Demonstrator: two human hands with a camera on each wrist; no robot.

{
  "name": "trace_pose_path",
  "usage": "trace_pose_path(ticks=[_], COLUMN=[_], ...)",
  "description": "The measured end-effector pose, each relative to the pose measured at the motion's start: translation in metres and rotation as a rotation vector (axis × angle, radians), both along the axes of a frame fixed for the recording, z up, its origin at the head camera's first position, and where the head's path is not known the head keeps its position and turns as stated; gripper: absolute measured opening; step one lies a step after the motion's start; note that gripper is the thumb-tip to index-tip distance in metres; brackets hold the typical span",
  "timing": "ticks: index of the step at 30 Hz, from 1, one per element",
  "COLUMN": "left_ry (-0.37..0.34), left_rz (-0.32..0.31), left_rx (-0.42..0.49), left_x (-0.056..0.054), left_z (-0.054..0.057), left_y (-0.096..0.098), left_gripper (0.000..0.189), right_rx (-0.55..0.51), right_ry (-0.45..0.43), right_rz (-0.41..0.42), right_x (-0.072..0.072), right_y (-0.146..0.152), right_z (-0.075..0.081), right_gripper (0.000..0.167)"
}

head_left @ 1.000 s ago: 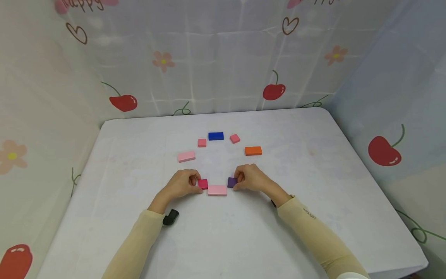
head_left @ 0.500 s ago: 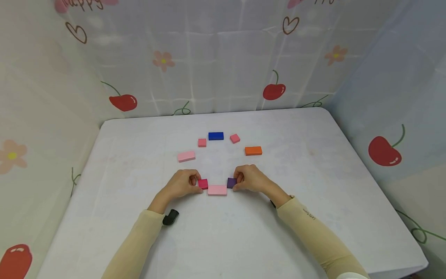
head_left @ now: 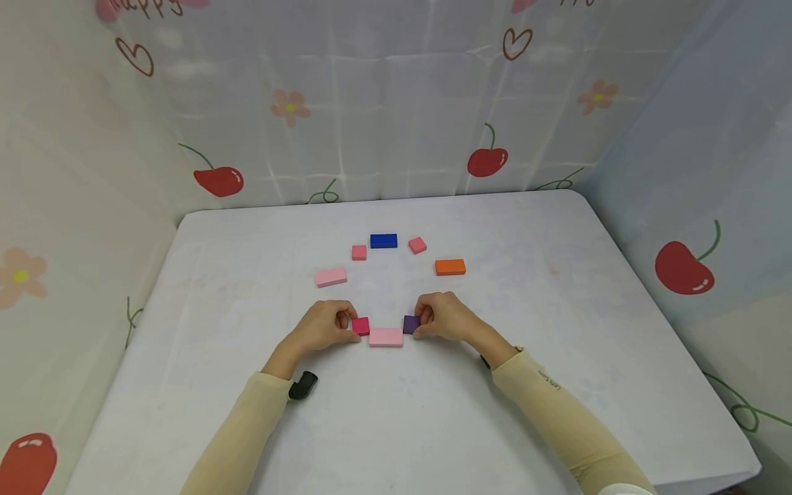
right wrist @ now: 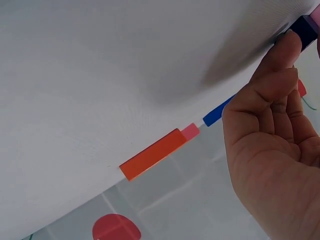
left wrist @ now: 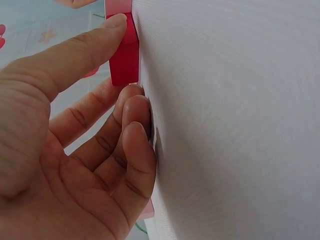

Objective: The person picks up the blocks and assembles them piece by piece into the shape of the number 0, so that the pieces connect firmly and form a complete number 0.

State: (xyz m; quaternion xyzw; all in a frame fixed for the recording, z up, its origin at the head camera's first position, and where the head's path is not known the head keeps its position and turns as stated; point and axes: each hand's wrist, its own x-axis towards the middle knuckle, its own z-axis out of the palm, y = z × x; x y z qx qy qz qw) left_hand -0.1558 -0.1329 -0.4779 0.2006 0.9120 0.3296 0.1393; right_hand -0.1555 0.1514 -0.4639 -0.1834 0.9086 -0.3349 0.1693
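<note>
My left hand (head_left: 326, 325) pinches a small crimson block (head_left: 361, 326) between thumb and forefinger on the white tabletop. In the left wrist view the thumb lies along the crimson block (left wrist: 124, 62) while the other fingers curl below it. Opposite, my right hand (head_left: 449, 316) pinches a small dark purple block (head_left: 411, 324), partly covered by the fingers. A longer light pink block (head_left: 386, 337) lies between the two, slightly nearer to me. The crimson and purple blocks stand at its left and right ends, touching or nearly so.
Farther back lie a second light pink block (head_left: 331, 277), a coral block (head_left: 359, 253), a blue block (head_left: 383, 241), another coral block (head_left: 417, 245) and an orange block (head_left: 449, 267), in an arc. A printed curtain (head_left: 383, 137) hangs behind the table (head_left: 588, 344).
The right hand has shifted the purple block slightly left, to the end of the near pink block. My left hand and the other blocks have stayed in place.
</note>
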Motion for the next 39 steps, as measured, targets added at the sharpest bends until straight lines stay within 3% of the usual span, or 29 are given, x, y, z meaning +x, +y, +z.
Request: trace_pose_path(ticks=[5, 11, 14, 18, 25, 39], left_ry=[-0.003, -0.010, -0.013, -0.017, -0.014, -0.031], left_rz=[-0.001, 0.009, 0.010, 0.011, 0.008, 0.013], left_rx=[0.004, 0.007, 0.006, 0.007, 0.008, 0.010], left_x=[0.000, -0.001, 0.000, 0.000, -0.001, 0.000], left_z=[0.000, -0.001, -0.001, 0.000, -0.003, 0.000], left_y=[0.000, 0.000, 0.000, 0.000, -0.001, -0.001], left_gripper=[0.028, 0.027, 0.027, 0.027, 0.027, 0.027], right_rx=[-0.004, -0.021, -0.010, 0.032, 0.114, 0.149], right_ry=[-0.001, 0.172, 0.200, 0.179, 0.165, 0.113], right_rz=[-0.027, -0.136, -0.211, -0.257, -0.236, -0.263], right_x=[-0.005, -0.028, -0.042, -0.059, -0.078, -0.086], right_y=[0.007, 0.029, 0.043, 0.055, 0.060, 0.061], right_z=[0.006, 0.021, 0.024, 0.022, 0.014, 0.005], right_gripper=[0.036, 0.042, 0.043, 0.041, 0.039, 0.035])
